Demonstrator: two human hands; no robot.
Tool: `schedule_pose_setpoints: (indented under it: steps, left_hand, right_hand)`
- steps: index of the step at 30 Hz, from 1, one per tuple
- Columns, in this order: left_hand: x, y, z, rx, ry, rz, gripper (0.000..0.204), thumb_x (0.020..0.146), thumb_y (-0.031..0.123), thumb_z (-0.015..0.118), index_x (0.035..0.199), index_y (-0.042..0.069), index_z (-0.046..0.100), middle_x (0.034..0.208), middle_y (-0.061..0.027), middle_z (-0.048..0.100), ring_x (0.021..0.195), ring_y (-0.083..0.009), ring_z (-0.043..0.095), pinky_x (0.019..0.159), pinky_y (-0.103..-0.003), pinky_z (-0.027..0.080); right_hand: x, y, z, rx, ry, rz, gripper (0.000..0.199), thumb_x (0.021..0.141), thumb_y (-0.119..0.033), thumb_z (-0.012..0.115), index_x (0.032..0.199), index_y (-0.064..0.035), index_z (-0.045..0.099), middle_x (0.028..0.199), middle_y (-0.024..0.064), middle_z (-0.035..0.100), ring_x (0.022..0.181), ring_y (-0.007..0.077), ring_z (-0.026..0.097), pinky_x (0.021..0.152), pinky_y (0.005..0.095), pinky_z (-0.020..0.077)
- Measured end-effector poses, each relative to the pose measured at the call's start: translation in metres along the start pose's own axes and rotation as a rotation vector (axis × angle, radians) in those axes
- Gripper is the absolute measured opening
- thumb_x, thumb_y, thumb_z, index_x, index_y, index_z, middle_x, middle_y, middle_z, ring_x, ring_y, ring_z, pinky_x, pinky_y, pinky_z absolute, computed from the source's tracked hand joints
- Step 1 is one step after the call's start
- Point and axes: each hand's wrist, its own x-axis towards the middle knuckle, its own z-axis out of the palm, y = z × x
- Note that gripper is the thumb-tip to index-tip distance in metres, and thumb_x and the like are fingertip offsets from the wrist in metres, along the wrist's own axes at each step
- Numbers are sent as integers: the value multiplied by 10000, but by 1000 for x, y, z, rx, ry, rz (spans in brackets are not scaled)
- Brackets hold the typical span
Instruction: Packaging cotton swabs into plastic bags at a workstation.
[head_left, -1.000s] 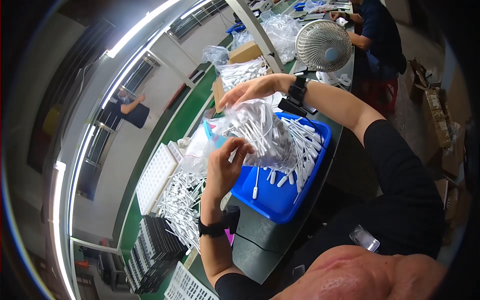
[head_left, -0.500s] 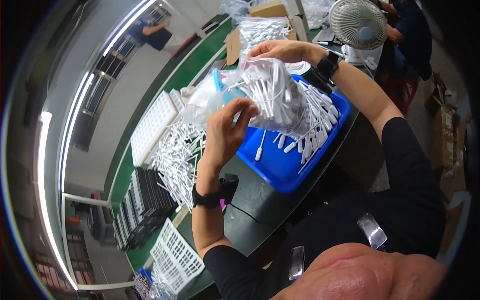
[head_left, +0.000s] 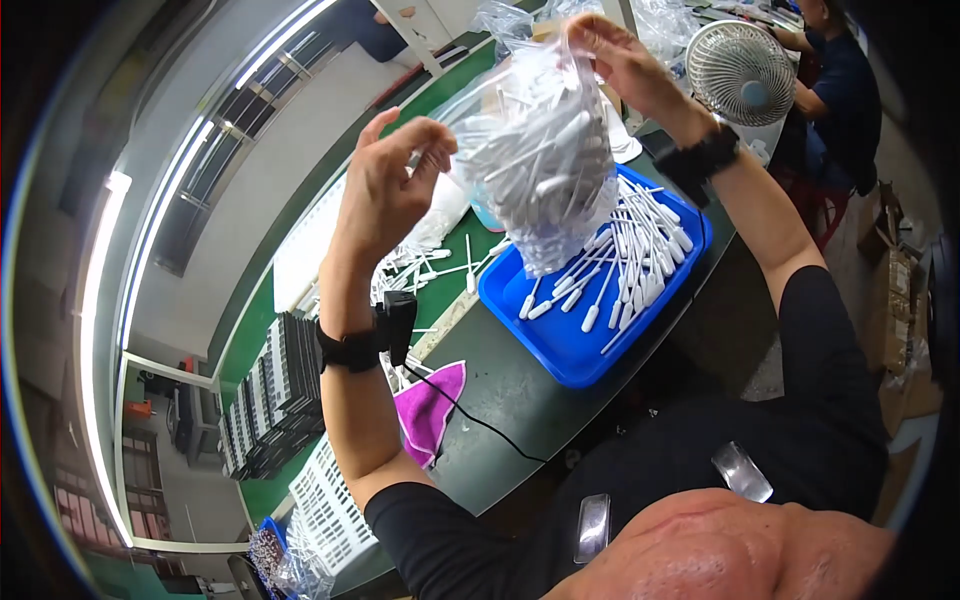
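A clear plastic bag (head_left: pixel 555 150) full of white stick-shaped pieces with thicker ends hangs between my two hands. My left hand (head_left: pixel 390 180) pinches the bag's left upper edge, fingers closed. At the bag's upper right corner, my right hand (head_left: pixel 625 70) grips the film between thumb and fingers. Below the bag is a blue tray (head_left: pixel 565 365), over whose far part its bottom hangs. More loose white sticks (head_left: pixel 640 250) lie in that tray, mostly toward its right side. Behind my left hand, another heap of white sticks (head_left: pixel 400 265) is partly hidden.
A magenta cloth (head_left: pixel 435 410) and a black cable (head_left: pixel 490 430) lie on the dark green table. Left of my forearm stand stacked black trays (head_left: pixel 275 390) and a white slotted panel (head_left: pixel 330 500). A fan (head_left: pixel 740 75) stands far right, beside a seated person (head_left: pixel 840 100).
Both hands have risen and moved apart, lifting the bag and stretching its upper part. My left hand has shifted left, uncovering the magenta cloth. More of the blue tray shows.
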Motion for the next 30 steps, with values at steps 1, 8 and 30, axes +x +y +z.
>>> schedule_pose_setpoints:
  steps: [1,8,30]
  left_hand:
    - [0,-1,5,-3,-1,9,77,924,83,592,908,36,651,710,-66,672,648,-242,648,1070,-421,357]
    - [3,-8,41,421,30,25,122,893,121,589,819,59,663,713,-133,671,678,-291,647,890,-385,484]
    - [18,16,33,833,-498,8,185,889,151,606,752,54,682,828,-136,677,789,-281,683,639,-376,534]
  right_hand:
    - [-10,0,2,-6,6,-3,188,998,-235,576,1105,-96,643,1010,-51,626,956,44,574,888,204,463]
    - [-32,9,33,-47,19,123,213,989,-271,591,1083,-94,663,949,-59,621,895,33,571,845,201,462]
    - [-25,30,37,-26,67,122,219,987,-268,595,1095,-94,673,966,-35,641,906,47,598,854,208,483]
